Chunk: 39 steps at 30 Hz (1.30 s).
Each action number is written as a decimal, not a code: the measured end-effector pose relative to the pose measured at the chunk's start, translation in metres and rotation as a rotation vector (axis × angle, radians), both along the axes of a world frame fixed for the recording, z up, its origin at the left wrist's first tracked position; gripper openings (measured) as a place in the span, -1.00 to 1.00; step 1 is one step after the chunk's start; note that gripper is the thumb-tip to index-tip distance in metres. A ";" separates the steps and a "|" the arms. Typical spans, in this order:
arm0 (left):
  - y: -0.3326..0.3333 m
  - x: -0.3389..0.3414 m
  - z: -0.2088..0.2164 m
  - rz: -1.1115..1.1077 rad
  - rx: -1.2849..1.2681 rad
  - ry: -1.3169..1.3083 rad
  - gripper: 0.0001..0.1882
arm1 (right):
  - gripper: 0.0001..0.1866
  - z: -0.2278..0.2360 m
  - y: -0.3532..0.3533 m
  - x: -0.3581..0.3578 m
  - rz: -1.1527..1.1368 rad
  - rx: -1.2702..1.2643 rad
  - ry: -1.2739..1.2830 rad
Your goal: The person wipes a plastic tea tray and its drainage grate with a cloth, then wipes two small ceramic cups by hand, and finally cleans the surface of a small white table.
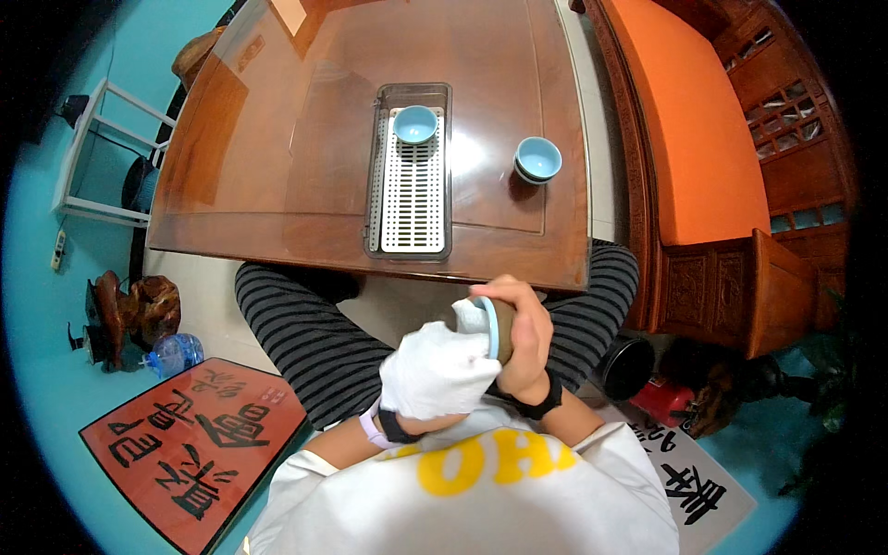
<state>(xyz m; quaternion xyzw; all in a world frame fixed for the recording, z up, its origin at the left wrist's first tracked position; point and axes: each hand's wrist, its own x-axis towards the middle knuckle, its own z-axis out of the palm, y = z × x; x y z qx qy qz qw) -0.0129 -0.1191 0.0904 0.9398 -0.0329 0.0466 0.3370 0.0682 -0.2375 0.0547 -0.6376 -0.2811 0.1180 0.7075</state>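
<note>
In front of my chest, my right hand (pixel 527 340) grips a small bowl (pixel 502 324) with a brown outside and a pale blue rim. The bowl is tipped on its side, its mouth toward the left. A white cloth (pixel 433 370) covers my left hand (pixel 412 421), hiding its fingers. Part of the cloth is pushed inside the bowl at the rim. Blue bowls like it stand on the table: one (pixel 415 125) sits on the white slotted rack of a dark tray (pixel 448 208), and a short stack (pixel 538 159) stands to its right.
The glass-topped wooden table (pixel 314 185) has its near edge just beyond my knees. A carved bench with an orange cushion (pixel 689 120) stands to the right. On the left are a white metal frame (pixel 83 148), a water bottle (pixel 174 355) and a red sign (pixel 199 444).
</note>
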 end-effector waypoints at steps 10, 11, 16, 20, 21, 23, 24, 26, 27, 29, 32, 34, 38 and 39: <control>-0.007 -0.001 -0.006 0.287 -0.418 -0.028 -0.89 | -0.43 -0.001 0.006 0.005 -0.075 -0.189 -0.426; -0.009 -0.001 -0.008 0.400 -0.658 -0.079 -0.93 | -0.47 -0.003 0.003 -0.001 -0.069 -0.211 -0.386; -0.003 -0.008 -0.018 -0.037 -0.211 -0.071 -0.78 | -0.58 0.000 0.000 -0.002 0.041 0.012 0.192; -0.006 -0.012 -0.040 -0.064 -0.476 -0.113 -0.78 | -0.62 -0.005 0.002 0.008 0.305 0.216 1.074; -0.004 -0.012 -0.038 -0.059 -0.710 -0.044 -0.79 | -0.61 -0.005 0.001 0.009 0.342 0.235 1.153; 0.003 -0.014 -0.040 -0.061 -0.811 0.091 -0.70 | -0.62 -0.006 -0.004 0.013 0.427 0.256 1.233; 0.008 -0.017 -0.046 -0.071 -0.680 0.155 -0.60 | -0.62 -0.009 -0.005 0.011 0.428 0.244 1.211; 0.015 -0.005 -0.012 -0.160 -0.138 0.080 -0.66 | -0.61 -0.013 -0.007 0.009 0.440 0.220 1.165; 0.019 0.002 0.005 -0.193 0.118 0.022 -0.68 | -0.60 -0.012 -0.007 0.008 0.455 0.212 1.145; 0.023 -0.004 0.009 -0.007 0.189 0.021 -0.75 | -0.59 -0.006 -0.003 0.009 0.360 0.183 1.214; 0.030 -0.020 -0.020 0.381 -0.259 -0.138 -0.80 | -0.50 0.005 -0.003 0.020 0.423 0.260 1.223; 0.036 -0.037 -0.068 0.536 -0.515 -0.363 -0.76 | -0.45 0.005 -0.004 0.025 0.547 0.367 1.160; 0.054 -0.039 -0.092 0.305 -0.386 -0.375 -0.75 | -0.35 0.016 0.009 0.024 0.601 0.448 1.150; 0.053 -0.035 -0.090 0.277 -0.496 -0.335 -0.77 | -0.32 0.017 0.012 0.024 0.604 0.466 1.134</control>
